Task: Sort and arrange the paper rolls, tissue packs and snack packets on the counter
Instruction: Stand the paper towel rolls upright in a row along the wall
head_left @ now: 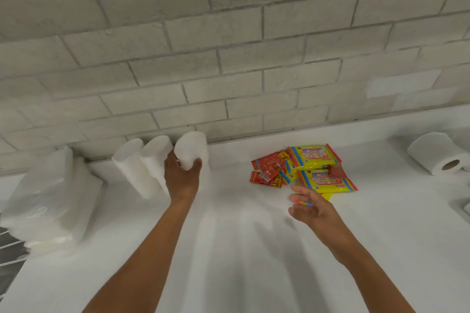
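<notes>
White desk [241, 249] runs under a grey brick wall [229, 46].

Left grip [181, 175]: fingers and thumb curled round the lower end of a white roll [191, 148], holding it upright at about 11 o'clock from frame centre, close to the wall. I cannot tell whether the roll's base touches the desk.

Two more rolls [142, 165] stand just beside it at its 9 o'clock, touching each other and leaning in this wide view.

Stack of white tissue packs [50, 198] in clear wrap sits at 9 o'clock, near the desk's left edge, apart from the rolls.

Right grip [311, 207]: fingers loosely spread and relaxed, holding nothing, hovering at about 3 o'clock from the left grip. Its fingertips lie over the corner of a yellow pack [326, 196].

Two further yellow packs [315, 157], with red and blue edge stripes, lie flat at 12 o'clock from the right grip, one overlapping the other.

Red packets [269, 170] lie in a loose heap touching the yellow packs at their 9 o'clock; one small red packet [338, 171] rests on top of the yellow ones.

Toilet roll [437, 152] lies on its side at 2 o'clock, far right, core facing the camera, well apart from the rest.
</notes>
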Tool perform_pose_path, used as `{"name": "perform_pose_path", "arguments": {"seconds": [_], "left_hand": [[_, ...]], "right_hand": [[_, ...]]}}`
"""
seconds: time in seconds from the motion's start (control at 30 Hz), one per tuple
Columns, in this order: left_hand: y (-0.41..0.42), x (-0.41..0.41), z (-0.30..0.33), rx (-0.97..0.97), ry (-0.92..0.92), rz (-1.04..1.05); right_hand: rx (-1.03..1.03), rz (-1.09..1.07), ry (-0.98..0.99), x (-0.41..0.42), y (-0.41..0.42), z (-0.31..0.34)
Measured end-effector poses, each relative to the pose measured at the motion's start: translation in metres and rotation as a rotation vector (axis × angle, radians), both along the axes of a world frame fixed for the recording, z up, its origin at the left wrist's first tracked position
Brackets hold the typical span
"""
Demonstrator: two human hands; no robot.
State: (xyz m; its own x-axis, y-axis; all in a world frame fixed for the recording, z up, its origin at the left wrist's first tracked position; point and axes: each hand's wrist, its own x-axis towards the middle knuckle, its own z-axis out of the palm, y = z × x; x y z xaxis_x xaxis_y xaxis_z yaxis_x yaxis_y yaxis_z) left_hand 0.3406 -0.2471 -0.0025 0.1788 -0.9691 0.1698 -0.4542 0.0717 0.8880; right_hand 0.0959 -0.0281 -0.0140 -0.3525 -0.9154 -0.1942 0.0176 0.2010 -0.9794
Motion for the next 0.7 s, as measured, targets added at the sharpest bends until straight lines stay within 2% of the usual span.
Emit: {"name": "perform_pose_path", "arguments": {"seconds": [0.27, 0.7], "left_hand": [[-0.024, -0.013, -0.009, 0.047, -0.050, 0.099], [-0.021, -0.019, -0.013, 0.040, -0.047, 0.142]], "right_hand": [[0.034, -0.020, -0.060, -0.050, 0.005, -0.010], [0.055, -0.017, -0.105, -0.078, 0.004, -0.021]]}}
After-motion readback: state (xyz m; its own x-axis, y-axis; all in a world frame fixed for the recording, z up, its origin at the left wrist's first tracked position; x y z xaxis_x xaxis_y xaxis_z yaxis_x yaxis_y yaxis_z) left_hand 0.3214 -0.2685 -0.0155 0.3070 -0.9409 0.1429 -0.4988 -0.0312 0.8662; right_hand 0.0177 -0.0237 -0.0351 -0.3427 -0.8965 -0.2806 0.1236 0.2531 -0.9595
